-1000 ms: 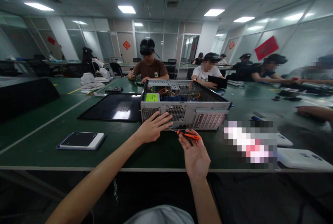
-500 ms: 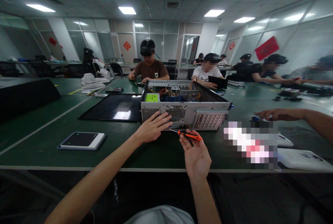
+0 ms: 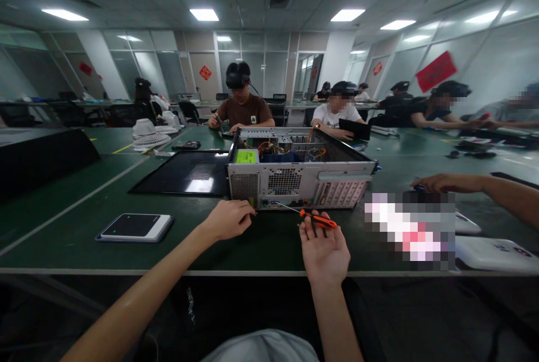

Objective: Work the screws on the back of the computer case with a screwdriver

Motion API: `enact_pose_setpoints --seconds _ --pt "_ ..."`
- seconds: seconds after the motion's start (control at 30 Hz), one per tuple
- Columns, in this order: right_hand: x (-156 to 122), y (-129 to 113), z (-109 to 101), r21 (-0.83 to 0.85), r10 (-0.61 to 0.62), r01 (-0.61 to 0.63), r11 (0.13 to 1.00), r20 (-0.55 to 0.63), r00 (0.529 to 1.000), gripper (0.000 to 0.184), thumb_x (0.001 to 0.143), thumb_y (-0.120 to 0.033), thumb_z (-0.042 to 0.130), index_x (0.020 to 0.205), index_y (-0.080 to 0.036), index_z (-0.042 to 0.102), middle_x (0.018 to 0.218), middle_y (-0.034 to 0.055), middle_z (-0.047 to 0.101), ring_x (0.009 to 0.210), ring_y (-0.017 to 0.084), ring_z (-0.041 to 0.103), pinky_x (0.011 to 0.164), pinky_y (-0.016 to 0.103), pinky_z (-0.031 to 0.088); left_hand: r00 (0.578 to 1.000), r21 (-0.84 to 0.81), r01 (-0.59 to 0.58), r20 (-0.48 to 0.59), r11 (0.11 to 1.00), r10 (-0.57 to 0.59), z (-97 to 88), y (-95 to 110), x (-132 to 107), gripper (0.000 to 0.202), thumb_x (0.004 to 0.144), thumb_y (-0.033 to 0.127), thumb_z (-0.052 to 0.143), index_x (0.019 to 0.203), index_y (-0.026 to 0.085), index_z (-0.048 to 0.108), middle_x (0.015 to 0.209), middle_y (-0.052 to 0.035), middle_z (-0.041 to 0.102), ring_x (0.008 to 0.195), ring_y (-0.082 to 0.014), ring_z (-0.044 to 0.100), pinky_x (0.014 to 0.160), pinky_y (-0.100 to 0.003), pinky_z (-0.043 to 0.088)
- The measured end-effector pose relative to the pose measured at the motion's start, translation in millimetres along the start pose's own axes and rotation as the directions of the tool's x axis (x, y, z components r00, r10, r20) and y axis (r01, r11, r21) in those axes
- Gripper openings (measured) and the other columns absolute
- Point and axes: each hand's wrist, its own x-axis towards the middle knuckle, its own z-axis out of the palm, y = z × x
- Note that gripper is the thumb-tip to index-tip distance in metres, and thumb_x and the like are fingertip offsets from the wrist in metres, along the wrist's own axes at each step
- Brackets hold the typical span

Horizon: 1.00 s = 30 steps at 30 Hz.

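One-handed, holding an orange-and-black screwdriver (image 3: 319,220) across the curled fingers of the upturned right hand (image 3: 325,252), aiming its shaft at the ports (image 3: 273,204) low on the computer case (image 3: 310,183). With the left hand (image 3: 229,220), bending inward near the case's lower left corner, not clearly showing whether pinching anything. Facing the opened case on the green tabletop (image 3: 261,247), just beside a black panel (image 3: 181,177) lying flat at left.

On my remote view, I have the computer case (image 3: 306,182) on the table (image 3: 261,255), a flat panel (image 3: 168,174) left.
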Motion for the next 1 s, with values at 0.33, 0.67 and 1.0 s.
enact_pose_setpoints --seconds 0.33,0.67,1.0 --pt "-1 1 3 -0.004 -0.11 0.11 0.994 -0.073 0.991 0.025 0.091 -0.044 0.059 0.104 -0.027 0.072 0.119 0.0014 0.076 0.12 0.022 0.071 0.111 0.046 0.049 0.988 0.111 0.073 0.125 0.991 -0.087 15.4 13 3 0.026 0.102 0.026 0.054 0.114 0.018 0.076 0.105 -0.0085 0.076 0.088 -0.0213 0.074 0.067 -0.027 0.055" --pt "4 7 17 -0.046 -0.137 0.137 0.99 0.003 0.991 0.024 0.092 -0.037 0.058 0.101 -0.02 0.072 0.104 0.0051 0.08 0.108 0.025 0.076 0.116 0.053 0.046 0.98 0.097 0.141 0.126 0.985 -0.152 17.5 16 -1 0.029 0.102 0.027 0.05 0.112 0.017 0.076 0.108 -0.01 0.077 0.096 -0.0236 0.073 0.074 -0.032 0.057" --pt "0 6 22 -0.093 0.058 -0.05 0.994 0.084 0.995 0.025 0.09 -0.039 0.061 0.101 -0.021 0.075 0.108 0.0068 0.08 0.106 0.026 0.077 0.11 0.048 0.052 0.934 0.079 0.285 0.2 0.955 -0.296 13.1 20 0 0.031 0.101 0.031 0.048 0.111 0.021 0.076 0.106 -0.0083 0.079 0.088 -0.0276 0.076 0.073 -0.036 0.058"
